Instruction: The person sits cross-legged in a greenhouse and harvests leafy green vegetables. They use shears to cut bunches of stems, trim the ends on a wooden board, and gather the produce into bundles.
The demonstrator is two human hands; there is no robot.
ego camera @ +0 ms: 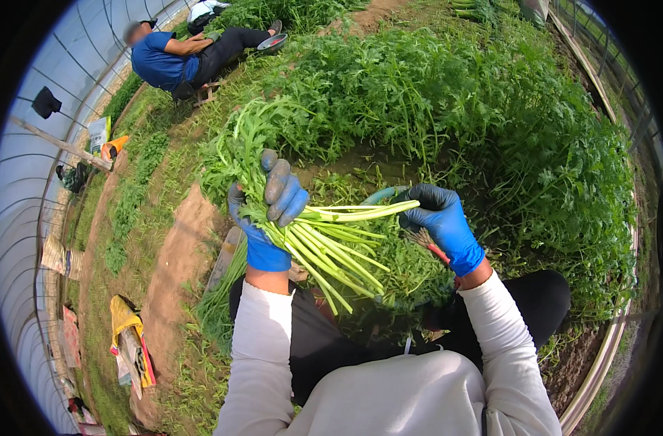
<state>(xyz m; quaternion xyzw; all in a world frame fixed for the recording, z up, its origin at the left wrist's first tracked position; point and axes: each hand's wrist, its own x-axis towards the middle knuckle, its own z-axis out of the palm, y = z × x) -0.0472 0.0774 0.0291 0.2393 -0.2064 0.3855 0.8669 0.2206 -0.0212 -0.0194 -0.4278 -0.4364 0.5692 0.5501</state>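
Note:
My left hand (277, 201), in a soiled blue glove, grips a bunch of leafy greens (331, 240). Its feathery leaves rise above the fist, and the pale green stems fan out to the right. At the tips of the topmost stems, my right hand (438, 220), also in a blue glove, has its thumb and fingers pinched together on them. Just below the right hand shows a red tool handle (438, 253); whether the hand touches it cannot be told. A teal curved strip (386, 194) lies behind the stems, partly hidden.
Dense standing greens (446, 98) fill the bed ahead and to the right. Cut greens (220, 305) lie beside my left knee. A seated co-worker (170, 60) is at upper left, near a shallow basin (272, 42). A yellow bag (130, 338) lies at lower left, inside the plastic greenhouse wall (20, 180).

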